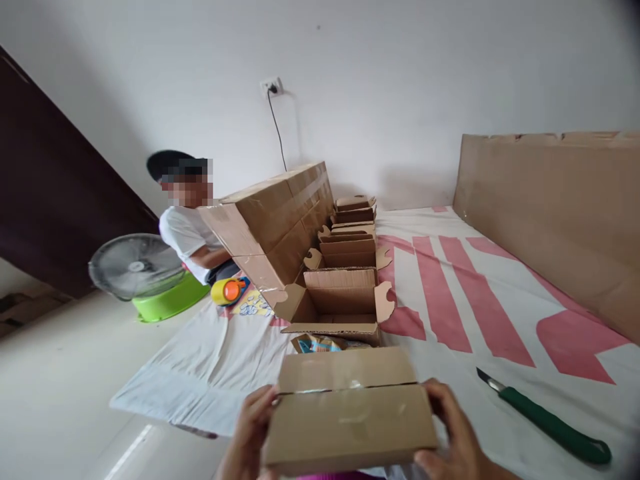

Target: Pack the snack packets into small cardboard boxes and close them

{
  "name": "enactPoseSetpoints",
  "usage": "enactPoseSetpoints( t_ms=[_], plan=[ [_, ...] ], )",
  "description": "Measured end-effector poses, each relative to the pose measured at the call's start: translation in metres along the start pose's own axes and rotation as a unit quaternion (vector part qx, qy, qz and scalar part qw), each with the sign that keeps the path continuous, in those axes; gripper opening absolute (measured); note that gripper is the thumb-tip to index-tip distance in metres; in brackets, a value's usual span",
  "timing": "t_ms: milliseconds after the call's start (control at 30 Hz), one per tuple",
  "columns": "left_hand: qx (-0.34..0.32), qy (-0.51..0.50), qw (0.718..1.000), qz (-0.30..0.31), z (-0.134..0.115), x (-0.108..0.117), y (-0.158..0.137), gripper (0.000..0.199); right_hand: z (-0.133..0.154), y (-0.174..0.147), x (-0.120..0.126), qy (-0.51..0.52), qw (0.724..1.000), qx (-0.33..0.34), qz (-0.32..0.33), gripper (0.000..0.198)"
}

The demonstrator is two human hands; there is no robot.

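Observation:
A cardboard box with its top flaps folded shut is between my two hands, low in the view. My left hand grips its left side, and my right hand grips its right side, fingers along the edges. A strip of clear tape seems to shine along the seam. Just behind it lies a crinkled packet in brown and blue, partly hidden. Beyond that stands an open cardboard box with its flaps up, heading a row of several more open boxes.
Stacked closed cartons stand left of the row. A green-handled knife, blade bare, lies right on the white and red cloth. A large cardboard sheet stands behind. At left are a seated person, a toy and a fan.

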State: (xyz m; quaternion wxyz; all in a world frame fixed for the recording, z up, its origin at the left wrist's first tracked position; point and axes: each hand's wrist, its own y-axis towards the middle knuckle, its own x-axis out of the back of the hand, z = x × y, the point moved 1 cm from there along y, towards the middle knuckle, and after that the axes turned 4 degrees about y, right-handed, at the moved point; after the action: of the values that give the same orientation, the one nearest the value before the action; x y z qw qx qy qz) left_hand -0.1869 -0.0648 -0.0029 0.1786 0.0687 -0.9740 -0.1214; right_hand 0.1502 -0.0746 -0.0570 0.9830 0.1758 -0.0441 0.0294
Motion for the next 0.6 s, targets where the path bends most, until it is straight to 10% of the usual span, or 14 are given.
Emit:
enactPoseSetpoints(
  t_ms=[200,433,600],
  plan=[
    [-0.054,-0.116,0.976,0.177,-0.006,-0.099,0.002,0.056,-0.016,-0.056,0.106,-0.205,0.977,-0.034,-0.044,0.052],
    [-0.216,0.031,0.962,0.163,-0.018,-0.097,0.012,0.042,-0.007,-0.055,0.164,-0.406,0.906,-0.064,-0.103,0.033],
    [-0.219,0.05,0.96,0.167,-0.02,-0.102,0.008,0.031,-0.043,-0.049,0.185,-0.513,0.855,-0.071,-0.012,0.043]
  ],
)
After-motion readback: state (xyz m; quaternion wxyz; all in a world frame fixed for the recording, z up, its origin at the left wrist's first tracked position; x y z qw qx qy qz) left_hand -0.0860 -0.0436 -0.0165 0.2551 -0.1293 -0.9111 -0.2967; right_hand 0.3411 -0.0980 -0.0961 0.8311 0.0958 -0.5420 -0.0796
